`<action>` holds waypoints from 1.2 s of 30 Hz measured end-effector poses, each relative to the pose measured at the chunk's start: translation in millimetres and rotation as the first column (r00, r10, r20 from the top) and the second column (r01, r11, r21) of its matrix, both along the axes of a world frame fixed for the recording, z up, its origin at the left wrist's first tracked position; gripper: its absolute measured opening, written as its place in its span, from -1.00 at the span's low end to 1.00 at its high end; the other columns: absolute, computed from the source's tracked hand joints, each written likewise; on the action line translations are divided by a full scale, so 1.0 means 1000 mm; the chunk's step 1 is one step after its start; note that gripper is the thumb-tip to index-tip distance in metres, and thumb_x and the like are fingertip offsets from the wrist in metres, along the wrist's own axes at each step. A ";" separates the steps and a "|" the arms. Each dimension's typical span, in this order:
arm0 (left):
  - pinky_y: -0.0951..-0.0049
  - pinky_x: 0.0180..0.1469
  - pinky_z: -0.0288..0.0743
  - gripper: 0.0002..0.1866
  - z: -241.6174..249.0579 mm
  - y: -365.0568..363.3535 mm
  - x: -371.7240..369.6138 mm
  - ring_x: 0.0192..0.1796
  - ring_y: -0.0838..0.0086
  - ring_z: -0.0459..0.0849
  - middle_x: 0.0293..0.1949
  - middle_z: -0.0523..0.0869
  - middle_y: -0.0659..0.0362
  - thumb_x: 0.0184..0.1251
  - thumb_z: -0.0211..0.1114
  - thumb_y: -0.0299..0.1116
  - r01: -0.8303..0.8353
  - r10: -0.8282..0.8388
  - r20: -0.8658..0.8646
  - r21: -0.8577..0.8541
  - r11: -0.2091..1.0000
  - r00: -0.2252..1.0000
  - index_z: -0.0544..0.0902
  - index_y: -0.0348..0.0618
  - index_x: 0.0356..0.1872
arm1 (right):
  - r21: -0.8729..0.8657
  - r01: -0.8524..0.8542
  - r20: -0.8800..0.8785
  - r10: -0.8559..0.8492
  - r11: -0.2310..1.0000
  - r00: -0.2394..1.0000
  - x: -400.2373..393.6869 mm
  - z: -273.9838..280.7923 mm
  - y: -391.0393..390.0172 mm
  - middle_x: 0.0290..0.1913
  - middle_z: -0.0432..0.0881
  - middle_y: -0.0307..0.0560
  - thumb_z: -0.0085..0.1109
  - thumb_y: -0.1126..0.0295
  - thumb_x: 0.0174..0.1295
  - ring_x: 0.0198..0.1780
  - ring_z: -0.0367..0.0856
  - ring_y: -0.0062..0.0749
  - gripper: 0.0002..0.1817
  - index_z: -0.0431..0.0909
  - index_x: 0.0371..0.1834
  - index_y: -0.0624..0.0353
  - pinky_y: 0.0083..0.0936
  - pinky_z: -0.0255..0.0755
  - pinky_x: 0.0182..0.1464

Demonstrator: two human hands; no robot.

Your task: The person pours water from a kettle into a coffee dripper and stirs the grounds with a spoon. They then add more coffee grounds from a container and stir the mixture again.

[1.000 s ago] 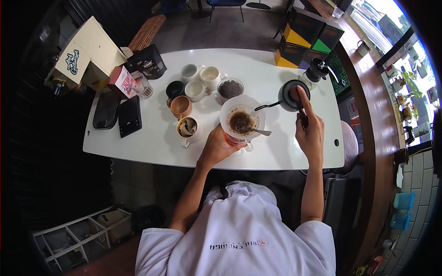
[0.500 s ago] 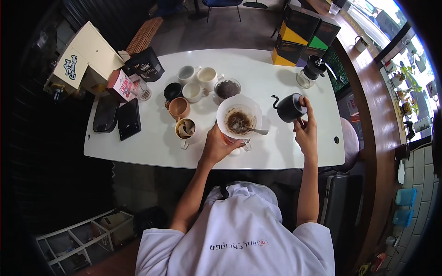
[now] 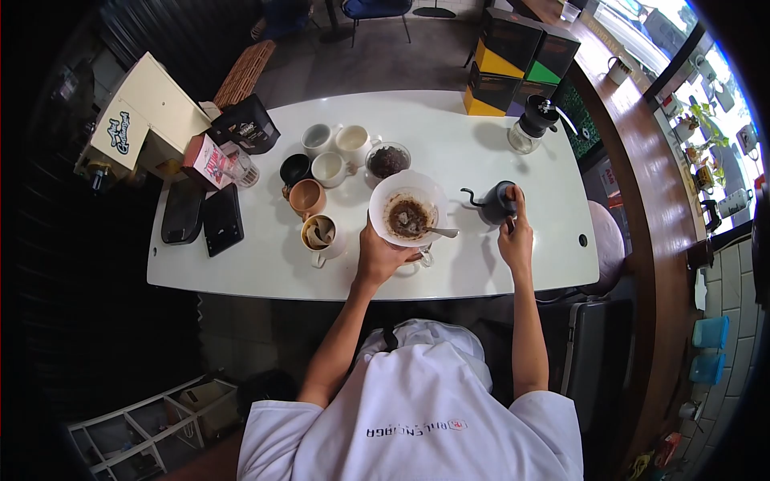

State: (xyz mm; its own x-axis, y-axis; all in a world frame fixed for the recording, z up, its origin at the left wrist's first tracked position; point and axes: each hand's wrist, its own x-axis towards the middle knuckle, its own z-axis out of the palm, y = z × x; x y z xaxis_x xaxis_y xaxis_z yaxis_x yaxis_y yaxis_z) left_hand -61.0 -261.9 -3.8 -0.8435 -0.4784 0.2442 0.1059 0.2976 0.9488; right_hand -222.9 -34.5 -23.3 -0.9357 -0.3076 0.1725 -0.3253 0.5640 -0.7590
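My left hand (image 3: pixel 385 256) is closed around the lower part of a white coffee dripper (image 3: pixel 425 192) near the table's front edge. Wet coffee grounds (image 3: pixel 407 216) lie inside it, and a metal spoon (image 3: pixel 443 232) leans out over the right rim. Part of a clear glass handle (image 3: pixel 426 256) shows below; the rest of that vessel is hidden. To the right, my right hand (image 3: pixel 515 236) grips a black gooseneck kettle (image 3: pixel 493 207) by its handle, fingers reaching toward the lid. Its spout points left, toward the dripper, with a gap between them.
Several cups (image 3: pixel 307 196) cluster left of the dripper, beside a glass bowl of dark grounds (image 3: pixel 389 161). A hand grinder (image 3: pixel 531 128) and stacked boxes (image 3: pixel 513 64) stand at back right. A cream machine (image 3: pixel 144 120), black pouch (image 3: pixel 245 127) and black scale (image 3: pixel 222 220) are at left.
The kettle in my right hand has moved left and lower, and looks more upright. My left hand stays on the dripper. The whole view has shifted slightly.
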 end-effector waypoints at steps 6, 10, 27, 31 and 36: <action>0.31 0.04 0.71 -0.15 -0.002 0.005 -0.005 0.06 0.32 0.76 0.01 0.76 0.01 -0.19 0.70 -0.57 -0.068 0.069 -0.024 0.032 0.997 0.997 0.43 -0.31 0.23 | 0.060 0.023 -0.012 -0.022 0.998 1.000 0.003 -0.014 -0.010 0.04 0.67 0.37 0.06 0.70 0.13 -0.08 0.70 0.29 0.04 -0.10 0.66 -0.34 0.00 0.55 -0.08; 0.32 -0.01 0.72 -0.17 -0.012 0.001 -0.008 0.02 0.32 0.78 0.00 0.77 0.00 -0.21 0.69 -0.58 -0.086 0.085 -0.060 -0.018 0.996 0.995 0.46 -0.29 0.20 | 0.079 0.022 0.030 -0.024 0.997 0.999 0.004 -0.018 -0.014 -0.10 0.72 0.31 0.07 0.69 0.13 -0.16 0.71 0.27 0.04 -0.10 0.66 -0.34 -0.01 0.52 -0.14; 0.36 -0.07 0.71 -0.33 -0.014 0.003 -0.010 -0.11 0.38 0.81 -0.11 0.82 0.04 -0.22 0.68 -0.56 -0.049 0.054 -0.067 0.069 0.996 0.996 0.60 -0.34 0.05 | -0.010 -0.236 -0.090 0.234 0.972 0.968 0.038 0.095 -0.024 -0.28 0.56 0.15 0.06 0.28 0.50 -0.15 0.53 0.08 -0.73 0.55 -0.16 0.31 -0.15 0.41 -0.09; 0.36 -0.03 0.70 -0.33 -0.002 0.008 -0.009 -0.09 0.39 0.80 -0.10 0.81 0.07 -0.22 0.68 -0.57 -0.062 0.066 -0.032 0.120 0.991 0.997 0.61 -0.33 0.05 | -0.029 -0.399 -0.018 0.398 0.917 0.917 0.063 0.110 -0.037 -0.30 0.55 0.14 0.06 0.27 0.51 -0.19 0.51 0.05 -0.65 0.57 -0.29 0.40 -0.18 0.38 -0.11; 0.36 0.00 0.70 -0.32 -0.011 0.006 -0.009 -0.07 0.40 0.80 -0.08 0.81 0.07 -0.24 0.69 -0.55 -0.060 0.063 -0.050 0.075 0.995 0.997 0.62 -0.32 0.05 | -0.067 -0.434 -0.023 0.433 0.899 0.901 0.071 0.111 -0.049 -0.41 0.51 -0.02 0.36 0.29 0.29 -0.38 0.49 -0.24 -0.66 0.56 -0.40 0.41 -0.31 0.36 -0.24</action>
State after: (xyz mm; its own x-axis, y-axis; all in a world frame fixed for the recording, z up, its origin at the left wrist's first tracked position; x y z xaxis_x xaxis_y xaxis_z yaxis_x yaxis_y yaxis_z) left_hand -69.9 -256.0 -14.8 -0.7989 -0.5471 0.2498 0.1396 0.2352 0.9619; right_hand -151.5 -83.1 88.1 -0.7113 -0.6694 0.2142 -0.5312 0.3124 -0.7875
